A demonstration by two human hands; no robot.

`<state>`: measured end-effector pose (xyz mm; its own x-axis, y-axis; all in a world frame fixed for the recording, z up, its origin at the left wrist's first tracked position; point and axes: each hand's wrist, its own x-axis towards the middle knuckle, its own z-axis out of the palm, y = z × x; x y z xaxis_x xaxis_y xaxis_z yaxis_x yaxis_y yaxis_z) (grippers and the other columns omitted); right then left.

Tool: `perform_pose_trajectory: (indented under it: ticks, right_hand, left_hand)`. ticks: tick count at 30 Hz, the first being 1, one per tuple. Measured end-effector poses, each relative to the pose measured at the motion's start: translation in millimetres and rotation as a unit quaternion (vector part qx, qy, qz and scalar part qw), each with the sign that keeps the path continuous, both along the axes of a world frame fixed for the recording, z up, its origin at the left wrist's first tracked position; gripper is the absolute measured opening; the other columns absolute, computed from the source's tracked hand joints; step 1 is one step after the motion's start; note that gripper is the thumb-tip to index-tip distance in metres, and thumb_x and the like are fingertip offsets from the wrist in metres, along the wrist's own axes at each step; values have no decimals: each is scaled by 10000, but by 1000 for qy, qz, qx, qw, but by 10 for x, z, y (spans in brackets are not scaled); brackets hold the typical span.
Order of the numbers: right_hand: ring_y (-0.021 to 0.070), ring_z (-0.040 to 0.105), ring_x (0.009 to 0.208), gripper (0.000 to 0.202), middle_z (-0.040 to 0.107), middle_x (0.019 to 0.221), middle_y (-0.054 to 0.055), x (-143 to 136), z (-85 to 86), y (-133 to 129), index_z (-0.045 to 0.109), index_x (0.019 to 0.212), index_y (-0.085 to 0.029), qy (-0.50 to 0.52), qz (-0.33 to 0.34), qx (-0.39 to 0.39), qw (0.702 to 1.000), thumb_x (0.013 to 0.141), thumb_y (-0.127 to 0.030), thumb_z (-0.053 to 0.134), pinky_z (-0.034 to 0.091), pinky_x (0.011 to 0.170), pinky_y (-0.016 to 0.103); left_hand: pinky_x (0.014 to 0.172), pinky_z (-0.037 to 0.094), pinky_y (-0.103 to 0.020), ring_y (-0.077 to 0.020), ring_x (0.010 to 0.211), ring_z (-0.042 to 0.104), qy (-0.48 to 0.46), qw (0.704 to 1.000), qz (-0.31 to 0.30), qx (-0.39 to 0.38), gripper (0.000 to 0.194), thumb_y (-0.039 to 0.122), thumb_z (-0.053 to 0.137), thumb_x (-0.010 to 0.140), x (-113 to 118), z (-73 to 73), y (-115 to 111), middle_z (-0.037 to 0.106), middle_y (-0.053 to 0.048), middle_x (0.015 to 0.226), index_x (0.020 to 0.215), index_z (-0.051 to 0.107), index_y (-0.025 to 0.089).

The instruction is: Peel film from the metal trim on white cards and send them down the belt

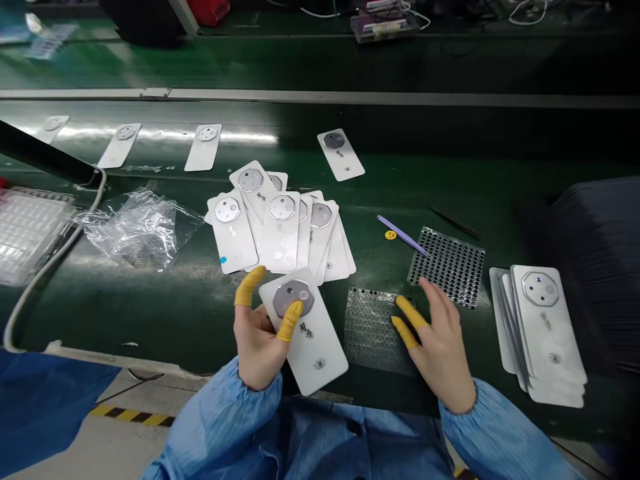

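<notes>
My left hand (pixel 263 333), with yellow finger cots, holds a white phone-shaped panel (pixel 317 340) by its upper left part, thumb over the octagonal camera area. My right hand (pixel 437 340), also with yellow cots on two fingers, has its fingers apart over the right edge of a clear dotted sheet (pixel 373 327) and holds nothing I can see. Just beyond it lies a sheet with rows of small dark round pieces (pixel 453 267). Purple tweezers (pixel 403 235) rest with their tip on that sheet, beside a small yellow disc (pixel 391 235).
Many white panels overlap in a pile (pixel 283 240) ahead; others form a stack (pixel 550 333) at right. Single panels lie farther back, one at center (pixel 341 155). Crumpled clear plastic (pixel 143 227), clear trays (pixel 33 230) and a black bar (pixel 47 157) are left. Dark tweezers (pixel 456 223) lie right.
</notes>
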<state>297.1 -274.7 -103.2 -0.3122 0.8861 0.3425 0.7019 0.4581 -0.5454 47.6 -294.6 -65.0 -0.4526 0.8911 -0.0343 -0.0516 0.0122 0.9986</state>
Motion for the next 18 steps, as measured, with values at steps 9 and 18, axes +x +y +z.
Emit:
perform_pose_trajectory:
  ticks: [9, 18]
  right_hand:
    - [191, 589, 1144, 376, 582, 1270, 96, 106, 305, 197, 522, 1246, -218, 41, 171, -96, 980, 896, -85, 494, 550, 956, 362]
    - [268, 411, 1301, 351, 492, 1333, 150, -56, 423, 473, 534, 1190, -173, -33, 240, -36, 969, 881, -31, 445, 472, 1003, 533]
  left_hand:
    - [903, 561, -392, -289, 1026, 667, 216, 960, -167, -61, 301, 274, 645, 827, -169, -55, 154, 705, -130, 1096, 1089, 686, 130]
    - [837, 575, -389, -287, 888, 709, 72, 924, -356, -119, 233, 271, 663, 794, 221, -132, 204, 749, -145, 931, 902, 748, 82]
